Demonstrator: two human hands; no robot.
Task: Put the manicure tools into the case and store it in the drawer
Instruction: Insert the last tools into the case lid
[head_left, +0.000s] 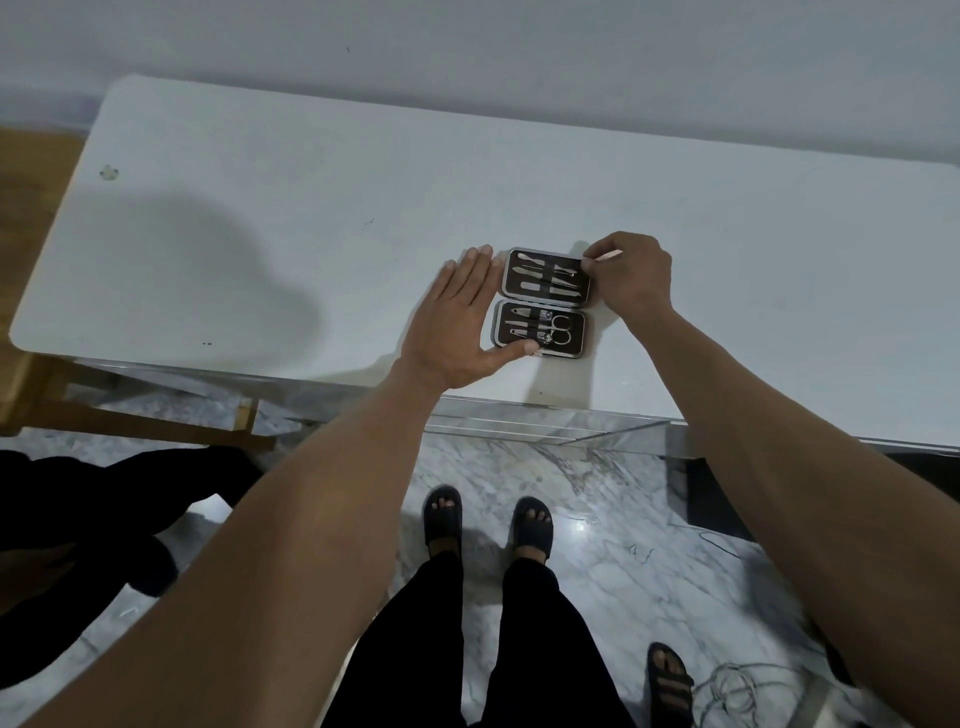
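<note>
The open case (543, 304) lies on the white table (260, 208), tools strapped in its 2 halves. The left hand (457, 317) lies flat beside it, fingers straight, thumb touching the near half. The right hand (631, 273) pinches a thin tool (609, 255) at the far half's right edge.

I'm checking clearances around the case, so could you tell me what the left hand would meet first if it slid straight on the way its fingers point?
Probably nothing: the left hand lies flat beside the open case, fingers pointing toward the wall. Only bare table top shows ahead, then the wall.
</note>
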